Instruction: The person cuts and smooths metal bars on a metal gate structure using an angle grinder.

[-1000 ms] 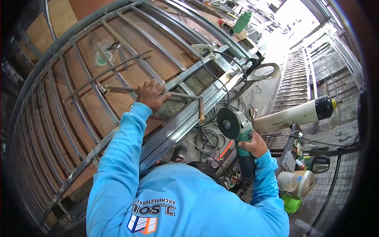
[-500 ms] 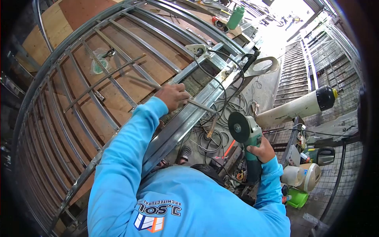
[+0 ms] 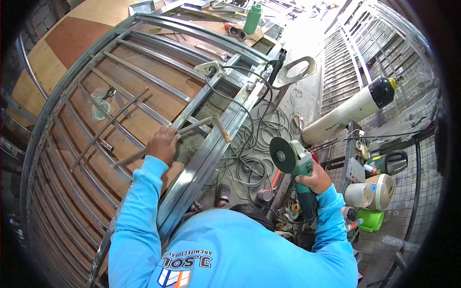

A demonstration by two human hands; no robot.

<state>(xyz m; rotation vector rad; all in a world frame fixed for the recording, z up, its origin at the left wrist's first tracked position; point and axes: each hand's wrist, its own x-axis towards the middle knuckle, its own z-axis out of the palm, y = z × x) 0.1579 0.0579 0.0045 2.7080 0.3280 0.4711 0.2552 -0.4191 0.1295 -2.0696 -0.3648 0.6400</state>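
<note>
Here our left hand (image 3: 163, 143) wraps a bent rod (image 3: 197, 125) over the metal frame (image 3: 192, 177), our right hand (image 3: 315, 179) clasps the grinder (image 3: 303, 167) beside it (disc (image 3: 283, 154) frameward), and one careless swing could nick nearby cables (image 3: 251, 172).

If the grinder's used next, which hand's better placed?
Likely the right: the right hand already grips the angle grinder, while the left hand is occupied, holding a rod over the metal frame.
</note>
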